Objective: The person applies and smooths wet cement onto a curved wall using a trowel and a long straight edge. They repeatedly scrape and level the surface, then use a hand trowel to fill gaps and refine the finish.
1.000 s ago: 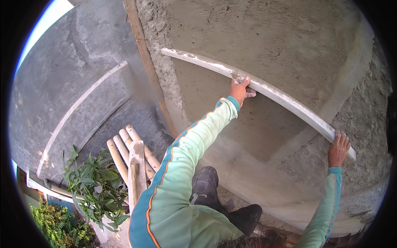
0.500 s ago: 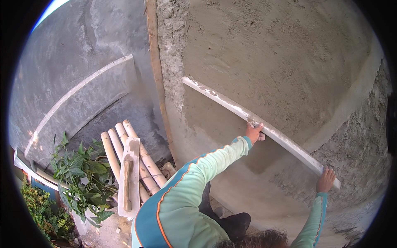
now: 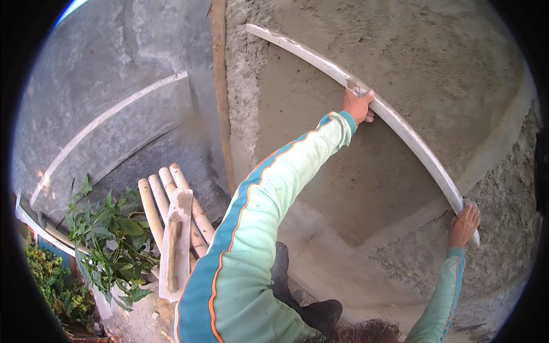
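A long pale straightedge (image 3: pixel 320 62) lies slantwise against the wet grey plaster (image 3: pixel 394 51) of the wall, its left end higher than its right. Near its middle my left hand (image 3: pixel 358 107) is wrapped around the bar, thumb on top, next to a smear of wet mortar. Closer to the lower right end, my right hand (image 3: pixel 464 224) grips it with the fingers over the edge. The bar looks bowed in this lens. Below it the plaster is smoother and darker.
At left, a wooden float (image 3: pixel 174 246) with a handle rests on several bamboo poles (image 3: pixel 150 208) beside leafy green branches (image 3: pixel 111 228). A wooden strip (image 3: pixel 220 86) runs up the wall's left edge. Rough bare wall (image 3: pixel 492 166) lies at right, a grey ledge (image 3: pixel 120 126) at far left.
The straightedge has moved up the wall, its left end rising most. My left hand has gone up with it, arm stretched further; my right hand has risen a little and shifted right.
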### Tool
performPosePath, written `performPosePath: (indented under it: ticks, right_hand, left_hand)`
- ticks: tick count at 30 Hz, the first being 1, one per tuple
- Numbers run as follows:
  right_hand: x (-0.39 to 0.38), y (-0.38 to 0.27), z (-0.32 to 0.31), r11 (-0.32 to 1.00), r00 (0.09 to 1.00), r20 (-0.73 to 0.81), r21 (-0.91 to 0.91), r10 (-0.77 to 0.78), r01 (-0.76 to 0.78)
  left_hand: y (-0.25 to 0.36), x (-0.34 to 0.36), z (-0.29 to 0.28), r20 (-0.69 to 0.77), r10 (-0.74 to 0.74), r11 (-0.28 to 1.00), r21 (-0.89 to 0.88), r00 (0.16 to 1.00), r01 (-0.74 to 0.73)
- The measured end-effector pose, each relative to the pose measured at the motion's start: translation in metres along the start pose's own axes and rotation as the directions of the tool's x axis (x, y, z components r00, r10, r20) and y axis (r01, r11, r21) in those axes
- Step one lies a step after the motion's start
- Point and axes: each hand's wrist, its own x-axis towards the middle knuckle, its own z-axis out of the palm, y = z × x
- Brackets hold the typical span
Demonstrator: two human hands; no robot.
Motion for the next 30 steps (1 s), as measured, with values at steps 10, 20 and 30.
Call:
performPosePath:
  ticks: [10, 20, 30]
  right_hand:
    - [0.004, -0.012, -0.002, 0.992, 0.995, 0.041, 0.092, -0.087, 0.082]
    - [-0.15, 0.09, 0.089, 0.972, 0.97, 0.138, -0.146, 0.202, -0.182]
    - [0.016, 0.006, -0.006, 0.989, 0.992, -0.037, 0.083, 0.123, -0.119]
  left_hand:
    - [0.008, -0.003, 0.0, -0.123, -0.001, 0.996, 0.088, 0.992, 0.012]
    - [-0.16, -0.115, 0.071, -0.028, -0.163, 0.985, 0.056, 0.986, 0.164]
    - [0.06, 0.027, 0.072, -0.082, 0.201, 0.967, 0.174, 0.976, -0.185]
